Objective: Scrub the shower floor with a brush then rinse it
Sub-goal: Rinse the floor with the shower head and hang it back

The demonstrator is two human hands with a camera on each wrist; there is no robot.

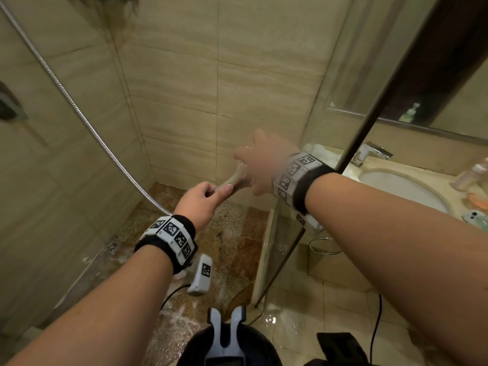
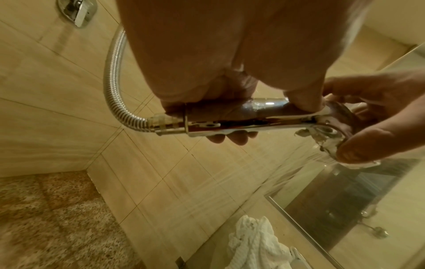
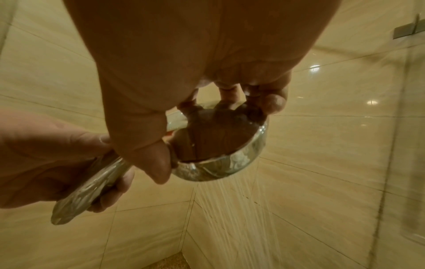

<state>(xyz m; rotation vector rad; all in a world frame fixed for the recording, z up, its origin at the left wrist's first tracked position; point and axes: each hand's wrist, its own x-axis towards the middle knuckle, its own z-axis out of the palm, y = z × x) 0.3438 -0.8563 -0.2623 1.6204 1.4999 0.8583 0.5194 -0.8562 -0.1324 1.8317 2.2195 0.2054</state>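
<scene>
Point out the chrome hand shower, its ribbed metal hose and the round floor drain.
chrome hand shower (image 3: 220, 160): right wrist view, on the rim of its round head.
ribbed metal hose (image 2: 110, 72): left wrist view, mid-curve.
round floor drain (image 1: 113, 246): head view, on its grate.

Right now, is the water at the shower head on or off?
On. In the right wrist view, streams of water fall from the shower head, which the left hand and right hand both hold.

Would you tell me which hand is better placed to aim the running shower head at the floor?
Left. The left hand wraps the shower head handle beside the hose, while the right hand only holds its round face by the fingertips, where water sprays out.
</scene>
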